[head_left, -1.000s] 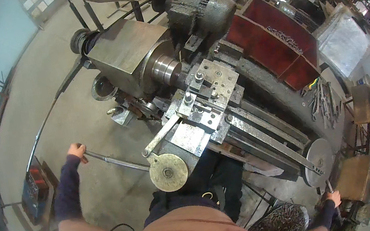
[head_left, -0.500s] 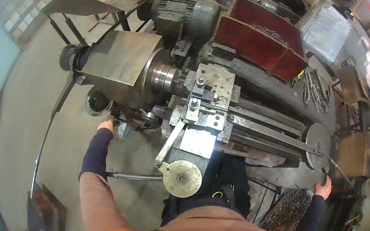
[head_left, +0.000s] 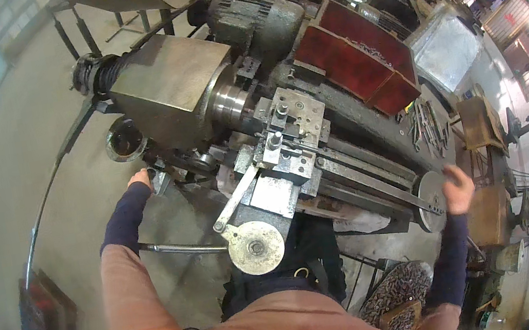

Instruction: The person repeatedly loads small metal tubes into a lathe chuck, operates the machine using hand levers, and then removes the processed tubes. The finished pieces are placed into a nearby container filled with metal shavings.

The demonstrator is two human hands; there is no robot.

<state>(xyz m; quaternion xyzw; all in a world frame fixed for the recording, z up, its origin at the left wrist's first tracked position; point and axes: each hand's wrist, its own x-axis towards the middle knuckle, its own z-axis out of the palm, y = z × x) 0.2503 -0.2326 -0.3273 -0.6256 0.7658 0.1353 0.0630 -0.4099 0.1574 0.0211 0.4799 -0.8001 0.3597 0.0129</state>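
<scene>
the left hand [head_left: 139, 179] meets a small metal block [head_left: 161, 181] at the machine's near side. its fingers are bent over the block's edge, perhaps to grip or steady it; how tightly they close, i cannot tell. the right hand [head_left: 459, 190] is raised beside the metal wheel [head_left: 430, 186], fingers partly bent; whether they touch the rim, or how far they are open, i cannot tell. the wheel lies just left of these fingers, with a long flat bar [head_left: 380, 184] running from it back to the machine's middle, probably to link the two. the arms spread wide, likely because block and wheel sit at opposite ends.

just above the left fingers is a wide metal cup [head_left: 113, 149], dark inside, its contents unclear. between the two hands, nearer the body, is a round plate [head_left: 256, 247] with a flat arm.

up and left of the right fingers, beyond the bar, stands a red box [head_left: 340, 72] with a divider; small metal bits [head_left: 372, 52] lie in its far part. spanners [head_left: 427, 127] lie together just above these fingers, likely within easy reach. below and left of them is a heap of small dark pieces [head_left: 399, 282]; its container is hard to make out.
</scene>
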